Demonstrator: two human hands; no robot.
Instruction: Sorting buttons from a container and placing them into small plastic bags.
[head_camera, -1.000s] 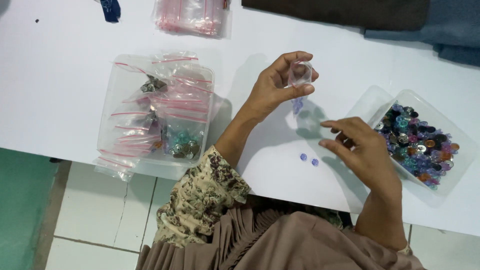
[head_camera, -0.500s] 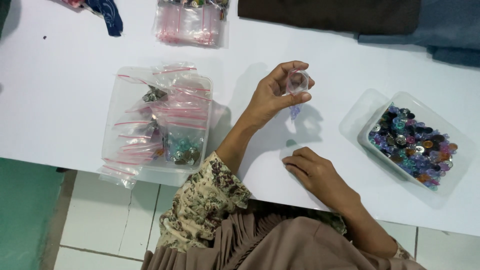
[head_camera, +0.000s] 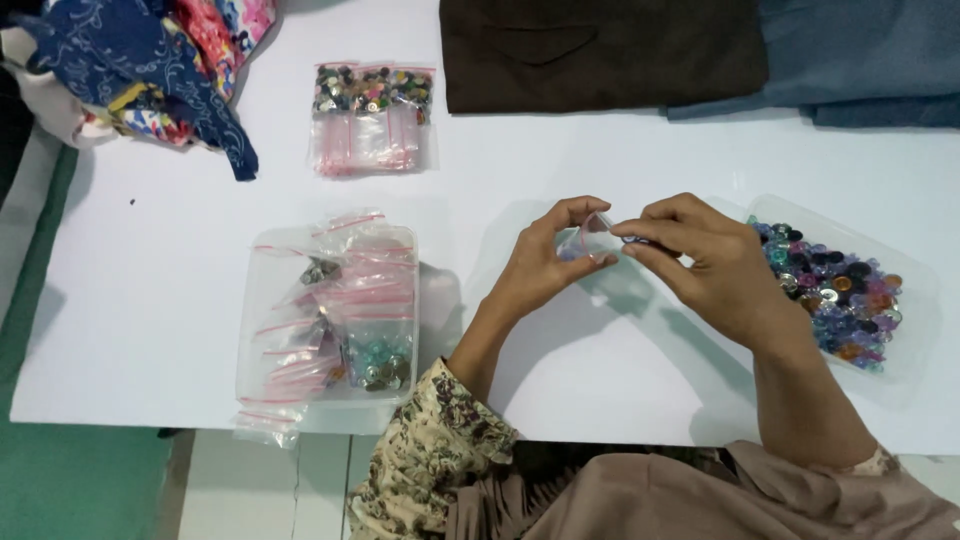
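Both hands (head_camera: 640, 255) on small clear bag (head_camera: 583, 240)

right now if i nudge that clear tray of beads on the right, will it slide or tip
The clear tray probably slides: it looks shallow and sits flat on the smooth white table. Its thin plastic may flex, and the loose beads could shift or spill.
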